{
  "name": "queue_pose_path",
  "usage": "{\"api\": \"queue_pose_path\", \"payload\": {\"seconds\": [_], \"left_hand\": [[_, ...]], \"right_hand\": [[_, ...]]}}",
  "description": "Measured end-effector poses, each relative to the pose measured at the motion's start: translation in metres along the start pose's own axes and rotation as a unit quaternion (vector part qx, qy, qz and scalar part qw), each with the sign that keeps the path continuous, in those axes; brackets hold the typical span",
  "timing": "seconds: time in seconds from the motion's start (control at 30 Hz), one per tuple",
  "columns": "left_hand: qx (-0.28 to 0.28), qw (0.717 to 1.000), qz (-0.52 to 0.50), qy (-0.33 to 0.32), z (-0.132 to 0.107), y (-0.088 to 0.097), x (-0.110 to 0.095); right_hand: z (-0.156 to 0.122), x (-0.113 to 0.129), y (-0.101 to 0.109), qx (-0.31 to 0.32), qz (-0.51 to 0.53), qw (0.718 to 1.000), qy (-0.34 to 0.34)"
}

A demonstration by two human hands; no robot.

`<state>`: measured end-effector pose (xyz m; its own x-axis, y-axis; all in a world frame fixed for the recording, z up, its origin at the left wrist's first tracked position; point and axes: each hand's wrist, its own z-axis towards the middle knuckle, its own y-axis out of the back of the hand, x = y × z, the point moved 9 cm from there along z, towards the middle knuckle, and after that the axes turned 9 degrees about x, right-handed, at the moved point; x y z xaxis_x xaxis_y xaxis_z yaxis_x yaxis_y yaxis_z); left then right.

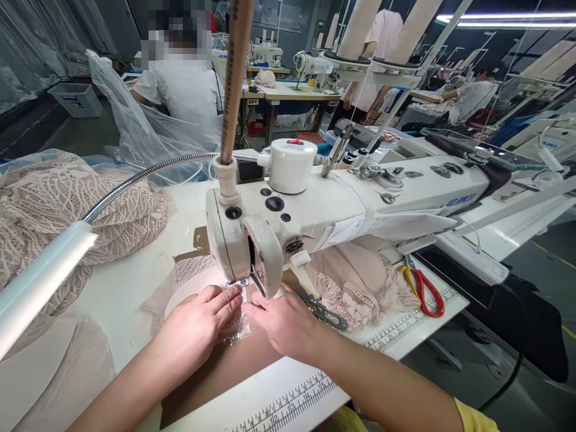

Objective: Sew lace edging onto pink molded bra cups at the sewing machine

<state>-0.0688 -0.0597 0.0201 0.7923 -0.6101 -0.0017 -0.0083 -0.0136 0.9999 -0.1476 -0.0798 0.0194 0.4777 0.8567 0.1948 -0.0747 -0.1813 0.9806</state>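
My left hand [202, 312] lies with its fingers stretched out and pressing down on pale pink lace fabric [195, 270], just in front of the sewing machine's head [238, 240]. Close beside it on the right is my right hand [288, 324], its fingers bent and thumb drawn in by the needle area. What it pinches is hidden behind the fingers. Between and below the hands shows a small clear plastic piece [240, 330] over the lace. The needle and presser foot are mostly covered by the machine head and my fingers.
Lace [112, 210] is heaped on the left beside a lamp tube [45, 282]. Right of the machine lie more lace [351, 276], dark metal thread snips [330, 315] and red-handled scissors [427, 294]. A printed ruler [288, 402] runs along the front edge. A person [180, 84] sits beyond.
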Motion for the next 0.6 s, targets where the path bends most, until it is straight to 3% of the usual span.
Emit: {"api": "queue_pose_path", "payload": {"seconds": [0.3, 0.6], "left_hand": [[-0.010, 0.998, -0.059, 0.021, 0.003, 0.005, 0.002], [-0.019, 0.994, -0.095, 0.060, 0.004, 0.006, 0.011]], "right_hand": [[0.001, -0.003, 0.004, -0.006, -0.004, 1.000, -0.007], [0.006, -0.015, 0.012, -0.024, 0.007, 0.998, -0.064]]}}
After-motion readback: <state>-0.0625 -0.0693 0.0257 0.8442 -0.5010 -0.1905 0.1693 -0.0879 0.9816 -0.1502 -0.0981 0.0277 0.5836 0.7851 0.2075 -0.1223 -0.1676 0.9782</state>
